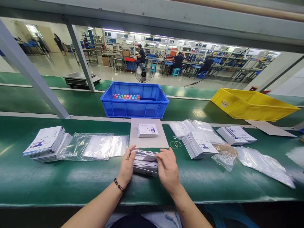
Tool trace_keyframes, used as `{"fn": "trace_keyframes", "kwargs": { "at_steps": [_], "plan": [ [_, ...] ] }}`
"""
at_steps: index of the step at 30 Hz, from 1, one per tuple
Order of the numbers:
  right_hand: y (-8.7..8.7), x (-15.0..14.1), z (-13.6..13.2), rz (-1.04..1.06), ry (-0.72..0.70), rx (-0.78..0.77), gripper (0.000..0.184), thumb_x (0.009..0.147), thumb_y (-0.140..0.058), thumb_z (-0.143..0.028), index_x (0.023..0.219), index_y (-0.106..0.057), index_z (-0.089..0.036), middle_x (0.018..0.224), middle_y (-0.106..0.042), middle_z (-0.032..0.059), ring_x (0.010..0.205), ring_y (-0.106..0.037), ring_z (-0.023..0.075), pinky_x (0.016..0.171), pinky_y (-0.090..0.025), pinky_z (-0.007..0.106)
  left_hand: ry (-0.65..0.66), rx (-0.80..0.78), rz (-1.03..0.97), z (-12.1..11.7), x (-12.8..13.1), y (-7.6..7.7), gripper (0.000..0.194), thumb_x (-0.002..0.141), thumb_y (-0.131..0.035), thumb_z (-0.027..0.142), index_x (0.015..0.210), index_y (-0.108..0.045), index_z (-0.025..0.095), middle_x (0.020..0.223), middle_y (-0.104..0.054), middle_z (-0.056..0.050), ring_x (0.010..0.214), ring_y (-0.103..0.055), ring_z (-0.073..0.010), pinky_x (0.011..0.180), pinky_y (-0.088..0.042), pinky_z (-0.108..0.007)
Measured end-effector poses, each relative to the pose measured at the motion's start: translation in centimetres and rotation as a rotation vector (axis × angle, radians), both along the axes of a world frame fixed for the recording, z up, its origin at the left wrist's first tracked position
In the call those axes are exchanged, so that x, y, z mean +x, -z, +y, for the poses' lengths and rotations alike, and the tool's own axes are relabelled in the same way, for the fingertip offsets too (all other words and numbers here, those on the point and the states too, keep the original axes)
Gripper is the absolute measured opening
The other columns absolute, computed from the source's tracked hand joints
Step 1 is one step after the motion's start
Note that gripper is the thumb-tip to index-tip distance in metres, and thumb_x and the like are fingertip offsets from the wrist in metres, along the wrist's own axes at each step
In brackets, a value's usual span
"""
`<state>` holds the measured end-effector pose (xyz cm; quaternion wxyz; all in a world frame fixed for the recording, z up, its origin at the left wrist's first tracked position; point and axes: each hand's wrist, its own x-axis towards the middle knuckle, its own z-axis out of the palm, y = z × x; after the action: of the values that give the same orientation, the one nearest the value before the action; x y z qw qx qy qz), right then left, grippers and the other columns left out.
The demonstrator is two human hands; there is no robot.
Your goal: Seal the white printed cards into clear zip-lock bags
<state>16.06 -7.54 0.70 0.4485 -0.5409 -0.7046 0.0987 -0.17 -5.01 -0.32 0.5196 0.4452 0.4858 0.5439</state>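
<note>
Both hands with a grip on booklets, edges up, long axis sideways

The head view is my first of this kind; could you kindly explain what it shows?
There is no robot here: a camera worn on a person's head looks forward and down at their own bare hands. The left hand and right hand hold a stack of booklets between them at a green work surface. Around lie more booklets, clear plastic bags and rubber bands; a grey sheet ahead bears a small pile of booklets. Farther back are a blue bin and a yellow bin.
</note>
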Motion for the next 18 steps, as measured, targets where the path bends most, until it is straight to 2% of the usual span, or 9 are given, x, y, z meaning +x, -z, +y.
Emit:
{"fn": "trace_keyframes", "kwargs": {
  "at_steps": [2,5,7,10,12,15,18],
  "plan": [
    [0.9,1.5,-0.3,0.118,0.108,-0.055,0.020,0.081,-0.041,-0.018,0.085,-0.059,-0.023,0.087,-0.063,0.0050,0.099,-0.055,0.0226,0.103,-0.026,0.051,-0.013,0.007,0.083,0.1,0.1,0.0,0.036,0.075,-0.056,0.039,0.104,-0.055,0.018,0.095,-0.060,-0.005,0.094,-0.053,-0.0214,0.086,-0.038,-0.029],
    [2.8,3.0,-0.9,0.276,0.162,-0.191,0.021,0.080,-0.042,-0.026,0.092,-0.060,-0.020,0.101,-0.064,0.0070,0.105,-0.054,0.0239,0.102,-0.028,0.049,-0.042,-0.015,0.168,0.5,0.3,0.2,0.033,0.074,-0.056,0.040,0.099,-0.058,0.017,0.093,-0.060,-0.005,0.092,-0.053,-0.0219,0.084,-0.039,-0.031],
    [4.0,2.9,-1.2,0.405,0.160,-0.287,0.032,0.081,-0.045,-0.034,0.106,-0.056,-0.019,0.114,-0.059,0.0092,0.112,-0.050,0.0251,0.103,-0.029,0.048,-0.047,-0.045,0.172,0.7,0.5,0.4,0.033,0.075,-0.053,0.041,0.096,-0.059,0.017,0.092,-0.060,-0.006,0.088,-0.054,-0.0221,0.080,-0.041,-0.032],
    [5.1,1.2,-1.2,0.651,0.095,-0.404,0.058,0.079,-0.047,-0.048,0.129,-0.039,-0.019,0.134,-0.042,0.0102,0.124,-0.038,0.0252,0.104,-0.027,0.044,-0.020,-0.069,0.107,0.7,0.6,0.7,0.039,0.076,-0.049,0.041,0.105,-0.055,0.016,0.094,-0.060,-0.007,0.085,-0.056,-0.0217,0.076,-0.043,-0.033],
    [5.4,-0.4,-0.9,0.788,0.013,-0.485,0.064,0.080,-0.044,-0.054,0.133,-0.033,-0.020,0.140,-0.034,0.0075,0.129,-0.031,0.0227,0.107,-0.024,0.040,0.024,-0.040,0.043,0.5,0.4,0.8,0.047,0.078,-0.046,0.043,0.117,-0.047,0.017,0.105,-0.060,-0.008,0.094,-0.055,-0.0224,0.083,-0.042,-0.035],
    [5.0,-2.2,-0.3,0.944,-0.063,-0.525,0.063,0.084,-0.034,-0.057,0.135,-0.028,-0.022,0.141,-0.032,0.0037,0.131,-0.026,0.0188,0.109,-0.020,0.037,0.117,0.027,-0.013,0.2,-0.2,1.0,0.055,0.082,-0.040,0.047,0.130,-0.035,0.021,0.125,-0.051,-0.008,0.117,-0.044,-0.0223,0.099,-0.031,-0.037],
    [4.5,-2.7,0.3,0.975,-0.062,-0.503,0.062,0.082,-0.039,-0.056,0.135,-0.028,-0.024,0.140,-0.035,0.0029,0.129,-0.030,0.0198,0.107,-0.022,0.037,0.170,-0.026,-0.043,-0.1,-0.5,1.3,0.055,0.079,-0.048,0.046,0.127,-0.042,0.020,0.131,-0.047,-0.008,0.123,-0.038,-0.0246,0.102,-0.029,-0.038]
  ]
}}
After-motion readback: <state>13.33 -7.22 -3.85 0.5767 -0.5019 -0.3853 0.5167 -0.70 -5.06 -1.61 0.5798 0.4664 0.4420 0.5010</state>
